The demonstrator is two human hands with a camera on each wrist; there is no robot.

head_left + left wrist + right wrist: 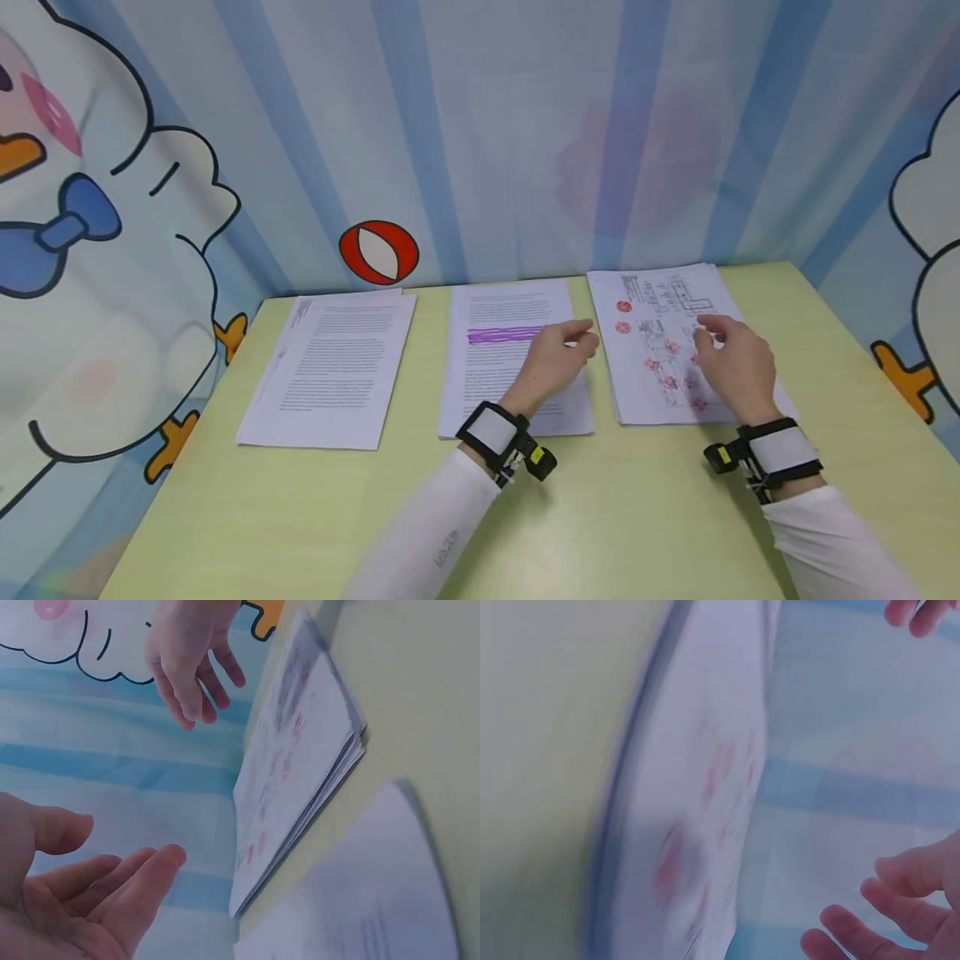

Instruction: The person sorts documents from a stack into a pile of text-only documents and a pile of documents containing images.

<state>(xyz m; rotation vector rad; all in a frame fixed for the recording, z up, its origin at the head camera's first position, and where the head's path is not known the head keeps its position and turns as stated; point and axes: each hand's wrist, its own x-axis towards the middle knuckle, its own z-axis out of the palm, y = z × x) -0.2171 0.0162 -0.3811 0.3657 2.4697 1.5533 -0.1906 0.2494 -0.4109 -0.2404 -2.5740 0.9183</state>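
My left hand (pixel 553 360) hovers over the middle paper stack (pixel 495 383), which has text and a purple highlighted band (pixel 504 334). Its fingers are relaxed and hold nothing; in the left wrist view the thumb and fingers (pixel 142 900) stand well apart. My right hand (pixel 737 363) is above the right paper stack (pixel 637 392), whose top sheet carries line drawings and red round marks. That hand also holds nothing, and the right wrist view shows its loosely bent fingers (pixel 862 930) raised off the sheet.
A third stack of printed sheets (pixel 341 367) lies at the left, its sheets slightly fanned. All stacks rest on a pale yellow-green table (pixel 300 525). Behind it hangs a blue striped curtain (pixel 510 167) with cartoon figures and a red-and-white ball print.
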